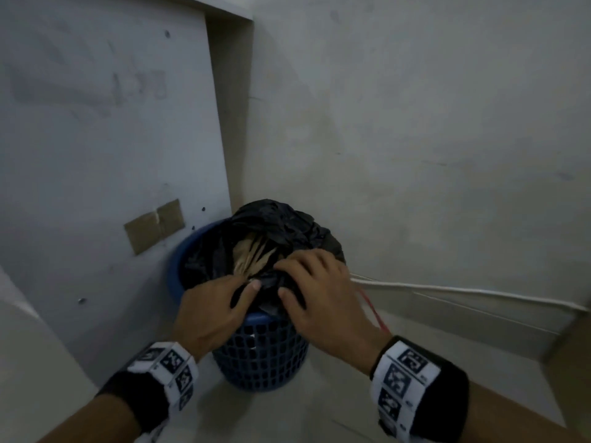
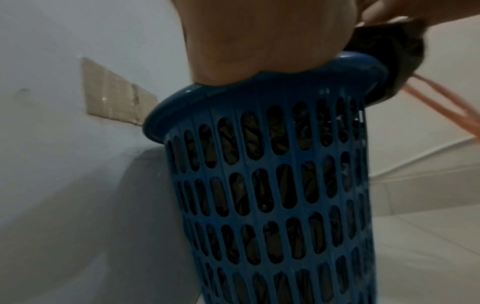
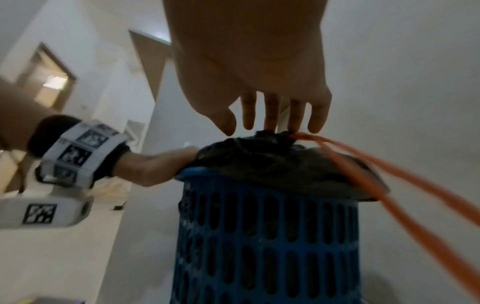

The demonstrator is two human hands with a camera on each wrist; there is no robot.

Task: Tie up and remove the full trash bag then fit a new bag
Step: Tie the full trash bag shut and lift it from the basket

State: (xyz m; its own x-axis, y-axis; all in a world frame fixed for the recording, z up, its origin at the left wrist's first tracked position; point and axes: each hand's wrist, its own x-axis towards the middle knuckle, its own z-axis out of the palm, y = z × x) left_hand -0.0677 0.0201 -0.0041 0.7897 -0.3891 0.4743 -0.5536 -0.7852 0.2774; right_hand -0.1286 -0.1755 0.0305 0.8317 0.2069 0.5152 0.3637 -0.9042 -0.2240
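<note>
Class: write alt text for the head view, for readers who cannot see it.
A person's left hand and right hand rest on a bunched black trash bag at the near rim of a blue slotted bin. The bag's open mouth shows brown paper waste; an orange string trails rightward.

Basket (image 1: 259, 356): solid blue, with rows of oval slots in a grid that show dark behind them. Trash bag (image 1: 281, 225): black, greyish where light hits the crinkles. Drawstring (image 3: 389, 185): orange-red. Paper scraps (image 1: 252, 254) in the bag mouth: tan/beige. Left wristband (image 1: 166, 369) and right wristband (image 1: 412, 375): black with white panels printed with black square-code markers. Camera housing (image 3: 44, 214): white, same marker. Tape patch (image 1: 155, 225): cardboard brown. Panel (image 1: 96, 139): pale blue-grey with dark smudges. Wall (image 1: 415, 123): mottled off-white. Cable (image 1: 447, 287): white.
</note>
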